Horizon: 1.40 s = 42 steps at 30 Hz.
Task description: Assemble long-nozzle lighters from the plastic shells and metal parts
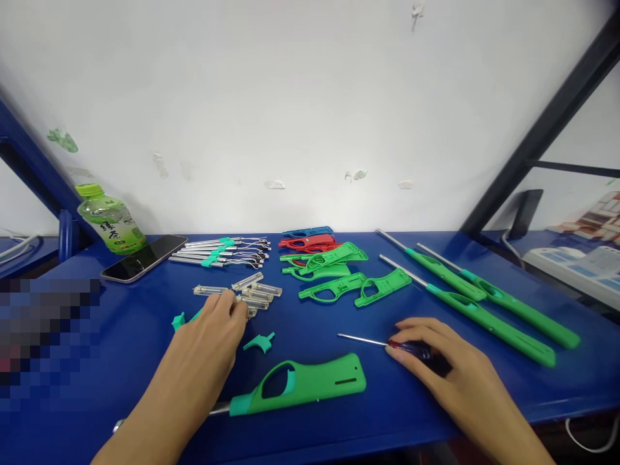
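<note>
My left hand (213,332) reaches into a small pile of clear plastic fuel tanks (256,298). Its fingers are curled and pinch one tank, mostly hidden by the fingertips. Under and beside this hand lie teal triggers (261,342). My right hand (450,368) is closed round the dark handle of a screwdriver (363,338), whose thin metal shaft points left just over the table. Between my forearms lies a green lighter (314,384) with a teal trigger; my left wrist covers part of its metal tube.
Metal lighter tubes with wires (217,252) lie behind the tanks. Green casing halves (334,287) and red ones (310,243) are at the back middle. Several long green lighters (489,316) lie right. A phone (145,258) and a bottle (111,219) stand back left.
</note>
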Tool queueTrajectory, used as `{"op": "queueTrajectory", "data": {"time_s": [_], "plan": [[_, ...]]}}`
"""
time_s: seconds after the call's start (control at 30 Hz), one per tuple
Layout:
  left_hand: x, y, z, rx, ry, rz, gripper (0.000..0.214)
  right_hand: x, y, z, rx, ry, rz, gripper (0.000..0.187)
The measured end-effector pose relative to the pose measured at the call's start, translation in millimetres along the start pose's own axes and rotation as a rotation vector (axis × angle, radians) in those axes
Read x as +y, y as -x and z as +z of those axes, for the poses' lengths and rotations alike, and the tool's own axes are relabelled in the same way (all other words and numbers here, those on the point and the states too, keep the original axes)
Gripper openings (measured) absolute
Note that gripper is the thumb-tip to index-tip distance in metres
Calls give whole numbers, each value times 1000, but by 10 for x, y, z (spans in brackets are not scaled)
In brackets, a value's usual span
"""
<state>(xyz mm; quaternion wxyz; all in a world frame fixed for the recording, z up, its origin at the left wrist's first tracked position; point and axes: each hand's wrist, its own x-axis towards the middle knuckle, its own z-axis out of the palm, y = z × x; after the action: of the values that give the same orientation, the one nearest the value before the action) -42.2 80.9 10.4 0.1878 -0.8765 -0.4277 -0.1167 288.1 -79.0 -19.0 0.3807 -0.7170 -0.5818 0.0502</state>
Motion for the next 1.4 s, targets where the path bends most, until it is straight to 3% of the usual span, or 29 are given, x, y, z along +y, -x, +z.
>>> {"op": "queueTrajectory", "data": {"time_s": [0.23,0.4,0.6,0.73,0.97,1.13,1.4], "plan": [[1,41,-91,34,76,-36,37,-8,16,-2,65,-28,29,31],[124,28,-241,75,281,-53,28,-240,-8,-115,140,-103,62,31],[451,-98,-325,134,580,-109,19,-620,-165,-447,226,-319,-123,17],[504,-127,-314,134,728,-92,23,-897,-365,-557,251,-560,-273,19],[559,-117,-499,14,1063,-69,28,-1300,-531,-381,397,-579,-289,27],[609,-118,-553,-71,1150,-68,27,-1277,-597,-298,312,-592,-276,31],[572,-122,-529,-24,1062,-13,20,-1227,-675,-259,244,-562,-306,34]]}}
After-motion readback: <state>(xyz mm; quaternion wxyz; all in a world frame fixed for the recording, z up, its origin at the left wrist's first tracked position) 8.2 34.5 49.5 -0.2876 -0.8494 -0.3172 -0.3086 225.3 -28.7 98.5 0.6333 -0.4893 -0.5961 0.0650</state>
